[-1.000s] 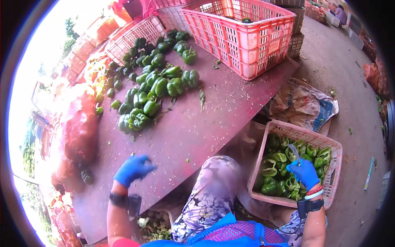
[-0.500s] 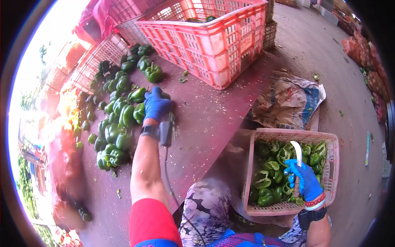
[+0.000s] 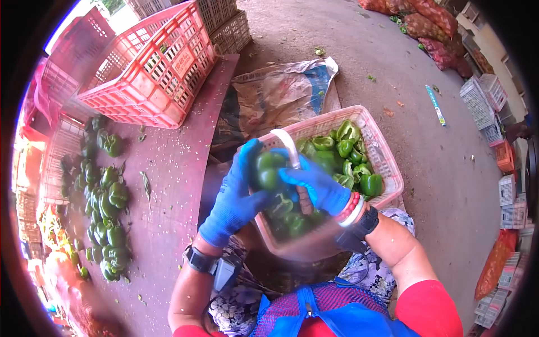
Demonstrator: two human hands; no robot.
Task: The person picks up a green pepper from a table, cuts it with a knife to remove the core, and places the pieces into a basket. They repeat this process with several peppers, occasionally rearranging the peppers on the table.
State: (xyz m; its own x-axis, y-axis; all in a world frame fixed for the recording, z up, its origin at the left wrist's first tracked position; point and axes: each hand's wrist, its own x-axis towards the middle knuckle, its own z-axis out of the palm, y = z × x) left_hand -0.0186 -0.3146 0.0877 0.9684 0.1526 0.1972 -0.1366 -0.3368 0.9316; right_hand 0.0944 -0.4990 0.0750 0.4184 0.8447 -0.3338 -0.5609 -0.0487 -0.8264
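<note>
Loose green peppers lie on the board at my left. My left hand is clamped round a green bell pepper over the pink basket. My right hand grips the curved knife against it. I'd turn the pepper steadily and keep the blade off my glove.

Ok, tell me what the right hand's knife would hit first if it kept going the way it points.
The right hand holds a curved knife beside the green pepper gripped in the left hand. Carried on up and left, it would probably meet the rim of the pink basket first, though depth is unclear.
</note>
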